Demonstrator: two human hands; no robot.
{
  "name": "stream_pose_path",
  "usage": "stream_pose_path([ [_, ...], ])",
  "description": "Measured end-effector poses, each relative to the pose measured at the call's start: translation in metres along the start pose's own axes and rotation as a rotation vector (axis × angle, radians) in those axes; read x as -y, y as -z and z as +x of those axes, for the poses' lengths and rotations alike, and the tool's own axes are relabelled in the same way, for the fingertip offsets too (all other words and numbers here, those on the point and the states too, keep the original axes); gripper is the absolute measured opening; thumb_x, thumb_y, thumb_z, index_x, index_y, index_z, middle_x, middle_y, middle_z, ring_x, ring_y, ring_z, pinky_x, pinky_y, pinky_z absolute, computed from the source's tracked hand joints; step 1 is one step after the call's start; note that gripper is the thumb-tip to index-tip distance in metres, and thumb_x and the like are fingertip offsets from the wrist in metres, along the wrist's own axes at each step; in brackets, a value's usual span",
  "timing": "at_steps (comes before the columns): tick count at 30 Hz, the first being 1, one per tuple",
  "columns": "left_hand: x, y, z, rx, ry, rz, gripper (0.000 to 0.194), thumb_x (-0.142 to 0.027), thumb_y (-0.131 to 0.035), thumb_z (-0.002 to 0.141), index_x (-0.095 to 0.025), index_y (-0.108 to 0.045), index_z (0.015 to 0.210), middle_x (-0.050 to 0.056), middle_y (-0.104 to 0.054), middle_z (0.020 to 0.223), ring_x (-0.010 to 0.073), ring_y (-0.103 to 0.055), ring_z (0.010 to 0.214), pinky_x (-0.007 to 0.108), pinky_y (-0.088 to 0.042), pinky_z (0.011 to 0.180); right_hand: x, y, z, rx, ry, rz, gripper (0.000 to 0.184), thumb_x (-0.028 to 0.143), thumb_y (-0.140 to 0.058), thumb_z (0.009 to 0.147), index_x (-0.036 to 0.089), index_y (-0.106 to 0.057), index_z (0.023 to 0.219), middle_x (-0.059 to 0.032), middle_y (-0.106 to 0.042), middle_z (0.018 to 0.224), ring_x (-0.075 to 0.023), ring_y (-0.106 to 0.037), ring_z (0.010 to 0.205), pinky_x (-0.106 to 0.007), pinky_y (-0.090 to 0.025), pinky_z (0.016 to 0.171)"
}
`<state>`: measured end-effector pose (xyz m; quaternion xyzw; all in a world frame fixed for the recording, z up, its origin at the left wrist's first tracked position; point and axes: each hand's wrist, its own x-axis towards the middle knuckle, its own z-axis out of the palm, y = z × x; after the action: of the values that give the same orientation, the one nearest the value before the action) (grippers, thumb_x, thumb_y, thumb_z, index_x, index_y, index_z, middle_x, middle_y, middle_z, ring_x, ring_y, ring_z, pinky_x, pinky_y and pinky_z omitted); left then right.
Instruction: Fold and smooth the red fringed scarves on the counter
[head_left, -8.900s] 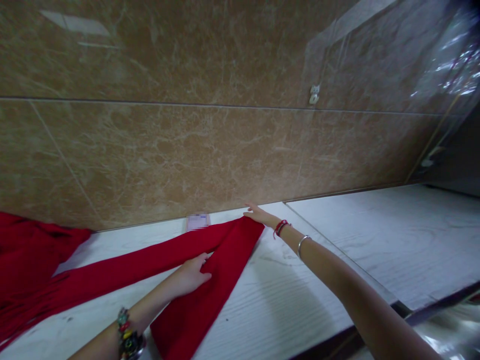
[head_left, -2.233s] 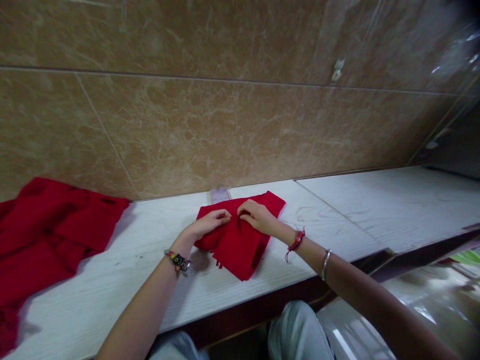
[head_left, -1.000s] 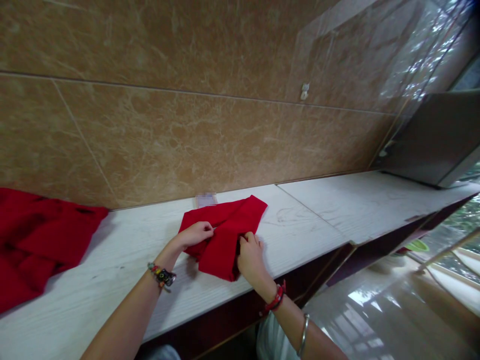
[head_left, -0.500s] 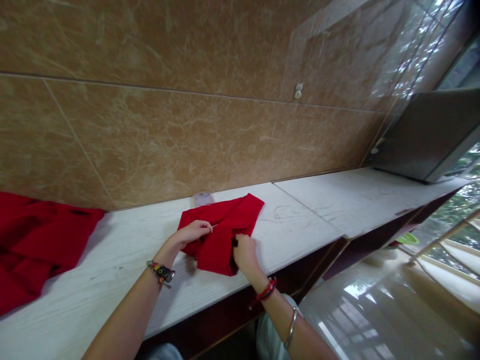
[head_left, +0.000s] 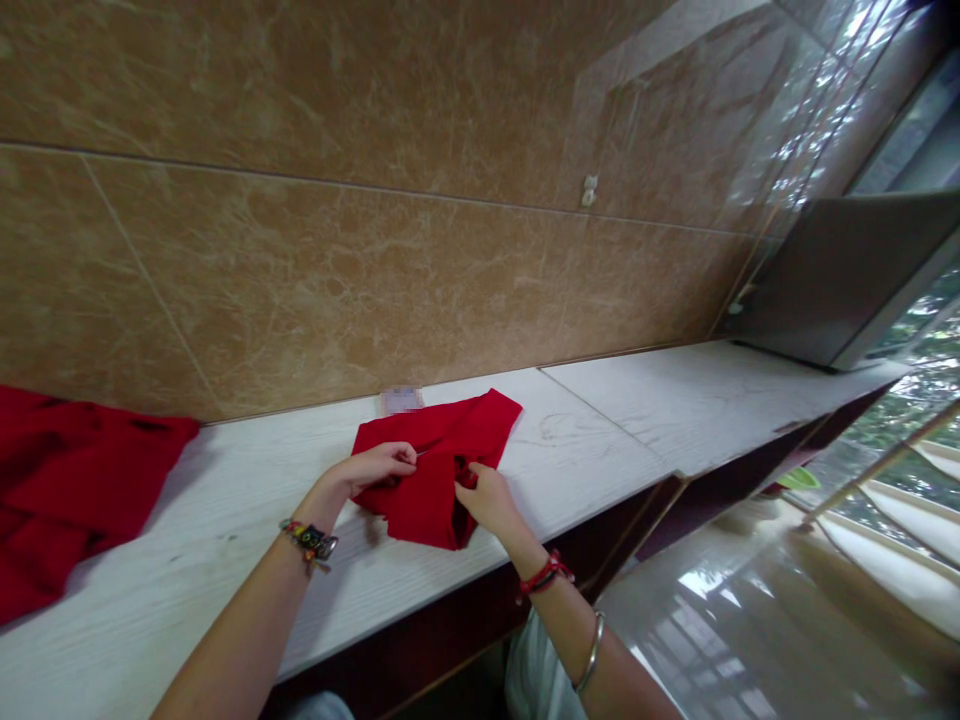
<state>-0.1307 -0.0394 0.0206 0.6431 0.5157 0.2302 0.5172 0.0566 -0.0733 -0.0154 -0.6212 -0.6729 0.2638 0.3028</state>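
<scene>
Left: bunched red cloth [head_left: 82,490] on white counter [head_left: 247,500]. Mid-counter, near side of small flat item [head_left: 401,401]: folded red cloth [head_left: 424,505]. Touching its left part with left hand [head_left: 375,466], fingers pressed together; touching open right fold with right hand [head_left: 489,500], fingers curled, can't tell if pinching.

No legible text, brand, number or sign observed. One small card [head_left: 401,401] at the wall-side edge of the tabletop [head_left: 600,425] carries markings; these are blurred and cannot be read.
</scene>
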Motion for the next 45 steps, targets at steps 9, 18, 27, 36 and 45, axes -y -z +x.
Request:
stream_pose_path([
  [9, -0.007, 0.004, -0.006, -0.009, -0.020, -0.090, 0.018, -0.022, -0.058, 0.054, -0.017, -0.043, 0.063, -0.006, -0.042, 0.060, 0.0060, -0.037, 0.050, 0.017, -0.027, 0.045, -0.001, -0.002, -0.002, -0.106, 0.014, 0.155, 0.013, 0.019, -0.051, 0.069, 0.017, -0.061, 0.061, -0.0002, -0.060, 0.056, -0.0125, -0.053, 0.054, -0.021, -0.033, 0.049],
  [18, -0.015, 0.020, -0.017, -0.010, -0.037, -0.102, 0.022, -0.027, -0.062, 0.058, -0.016, -0.046, 0.069, -0.005, -0.046, 0.065, 0.0074, -0.043, 0.056, 0.018, -0.031, 0.051, -0.041, 0.067, -0.009, -0.150, 0.041, 0.572, 0.022, 0.036, -0.058, 0.062, 0.014, -0.063, 0.064, -0.0040, -0.065, 0.063, -0.0174, -0.058, 0.062, -0.028, -0.045, 0.060],
  [27, -0.007, 0.009, 0.003, -0.453, -0.067, 0.076, 0.031, -0.043, -0.050, 0.071, -0.017, -0.053, 0.088, 0.002, -0.059, 0.075, 0.0146, -0.054, 0.068, 0.022, -0.037, 0.054, -0.068, 0.085, -0.003, -0.284, 0.176, -0.112, 0.035, 0.029, -0.053, 0.070, 0.012, -0.061, 0.100, -0.0136, -0.061, 0.099, -0.0222, -0.055, 0.093, -0.035, -0.041, 0.084],
  [36, 0.012, 0.008, 0.017, -0.557, -0.143, 0.134, 0.031, -0.033, -0.047, 0.069, -0.016, -0.056, 0.094, 0.003, -0.065, 0.077, 0.0175, -0.059, 0.070, 0.028, -0.044, 0.064, -0.031, 0.054, 0.029, 0.156, 0.325, -0.357, 0.032, 0.035, -0.059, 0.071, 0.011, -0.063, 0.091, -0.0136, -0.063, 0.093, -0.0231, -0.058, 0.085, -0.030, -0.042, 0.075],
  [45, 0.014, 0.027, 0.011, -0.424, -0.373, 0.358, 0.032, -0.041, -0.054, 0.070, -0.020, -0.064, 0.092, 0.007, -0.041, 0.130, 0.0233, -0.036, 0.119, 0.033, -0.029, 0.097, -0.038, 0.074, 0.033, 0.306, 0.400, -0.061, 0.024, 0.027, -0.059, 0.069, 0.014, -0.062, 0.089, -0.0079, -0.064, 0.091, -0.0186, -0.057, 0.079, -0.031, -0.043, 0.074],
])
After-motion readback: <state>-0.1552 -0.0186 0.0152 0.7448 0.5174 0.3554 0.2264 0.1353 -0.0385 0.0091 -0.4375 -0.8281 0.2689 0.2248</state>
